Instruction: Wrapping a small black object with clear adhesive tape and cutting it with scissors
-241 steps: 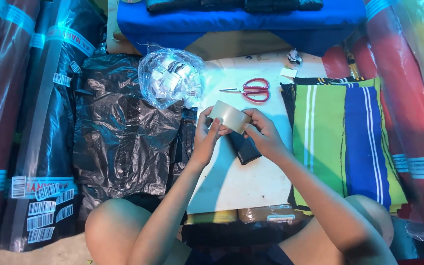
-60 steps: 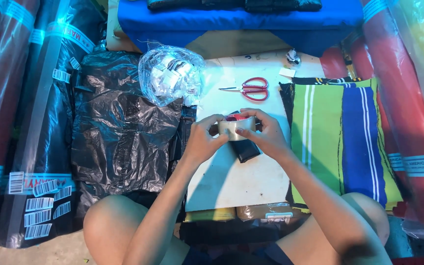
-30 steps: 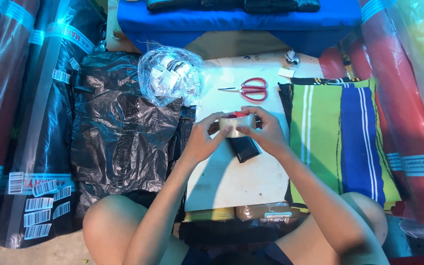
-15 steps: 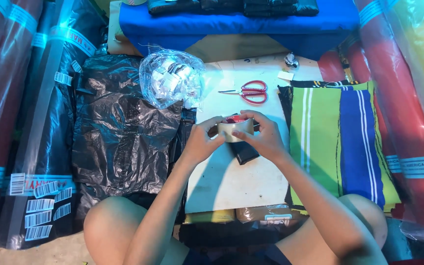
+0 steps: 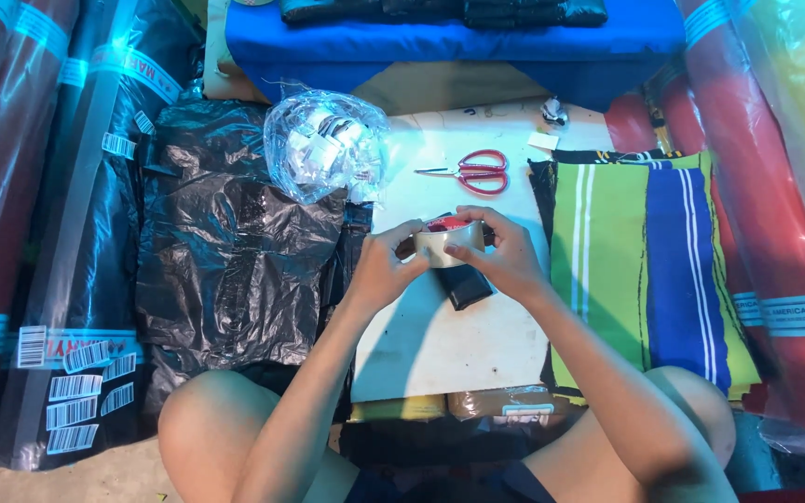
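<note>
Holding a roll of clear tape (image 5: 447,244) between both hands: left hand (image 5: 379,270) grips its left side, right hand (image 5: 507,256) wraps the right side, fingers curled over the top. Roll sits just above a white board (image 5: 440,335), over a small black packet (image 5: 466,284) lying on it. Red-handled scissors (image 5: 470,171) lie farther up the board, well apart. Clear bag of small pieces (image 5: 323,154) to the left, on black plastic sheets (image 5: 225,251). Striped cloth (image 5: 649,261) just beside the board on the right.

dark packet (image 5: 466,284): partly under hands | fabric rolls (image 5: 775,186): cropped, perhaps plastic-wrapped
</note>
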